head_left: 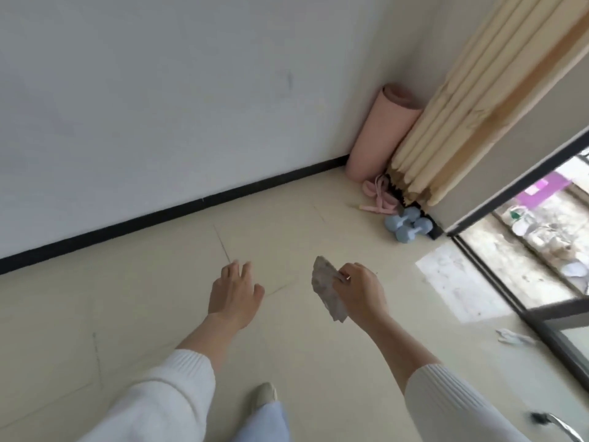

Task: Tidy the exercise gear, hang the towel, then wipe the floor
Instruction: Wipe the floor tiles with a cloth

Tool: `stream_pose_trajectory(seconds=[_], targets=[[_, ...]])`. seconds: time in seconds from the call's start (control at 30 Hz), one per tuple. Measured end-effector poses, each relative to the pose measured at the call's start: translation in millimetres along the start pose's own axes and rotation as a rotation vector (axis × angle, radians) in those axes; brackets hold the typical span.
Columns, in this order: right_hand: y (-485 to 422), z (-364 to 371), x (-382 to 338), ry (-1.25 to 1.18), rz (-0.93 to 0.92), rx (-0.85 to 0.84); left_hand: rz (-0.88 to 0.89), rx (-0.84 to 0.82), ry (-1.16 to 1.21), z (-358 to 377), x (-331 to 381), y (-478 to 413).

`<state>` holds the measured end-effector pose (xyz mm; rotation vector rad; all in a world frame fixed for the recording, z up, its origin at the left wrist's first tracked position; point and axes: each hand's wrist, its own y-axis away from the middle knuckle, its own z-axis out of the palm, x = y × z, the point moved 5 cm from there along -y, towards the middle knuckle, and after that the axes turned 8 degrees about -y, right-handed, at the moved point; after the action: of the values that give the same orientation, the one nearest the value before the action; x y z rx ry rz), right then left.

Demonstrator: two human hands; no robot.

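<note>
The gear looks already tidied: a rolled pink foam mat (379, 138) stands upright in the corner against the white wall (159, 106), pink stretch bands (379, 196) lie at its foot, and two pale blue dumbbells (408, 223) sit just beside them under the beige pleated curtain (478, 106). No hung towel is in view, so that step cannot be judged. Wiping seems to be what is left. The right hand (360, 291) pinches a crumpled grey cloth (328, 290) between thumb and curled fingers, held in the air above the cream tiled floor (159, 314) and not touching it. The left hand (234, 293) is spread and holds nothing. A small white scrap (514, 336) lies by the glass door. No box, basket or other container shows
</note>
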<state>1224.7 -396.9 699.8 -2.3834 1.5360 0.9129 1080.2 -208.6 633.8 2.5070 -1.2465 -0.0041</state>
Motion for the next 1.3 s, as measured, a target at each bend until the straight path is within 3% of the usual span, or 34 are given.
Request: stream_pose_trajectory(seconds=[0.27, 0.6, 0.8, 0.97, 1.07, 1.13, 1.23, 1.3], targets=[[-176, 77, 88, -0.023, 0.018, -0.141, -0.122, -0.024, 0.053, 92, 39, -128], [-364, 343, 248, 0.008, -0.103, -0.273, -0.303, 0.056, 0.063, 393, 6, -304], [-438, 482, 278, -0.193, -0.245, -0.322, -0.411, 0.068, 0.029, 527, -45, -381], [-494, 537, 284, -0.459, -0.169, -0.258, -0.423, -0.032, -0.011, 601, -81, -400], [-509, 560, 314, -0.156, -0.075, -0.224, -0.435, -0.084, -0.025, 622, -99, -391], [-506, 575, 330, 0.13, -0.2, -0.214, -0.452, -0.07, -0.019, 631, -108, -383], [-490, 606, 332, 0.206, -0.456, -0.289, -0.452, 0.015, -0.019, 639, -114, -382], [-490, 628, 338, 0.26, -0.468, -0.335, -0.469, 0.061, -0.001, 638, -116, -391]])
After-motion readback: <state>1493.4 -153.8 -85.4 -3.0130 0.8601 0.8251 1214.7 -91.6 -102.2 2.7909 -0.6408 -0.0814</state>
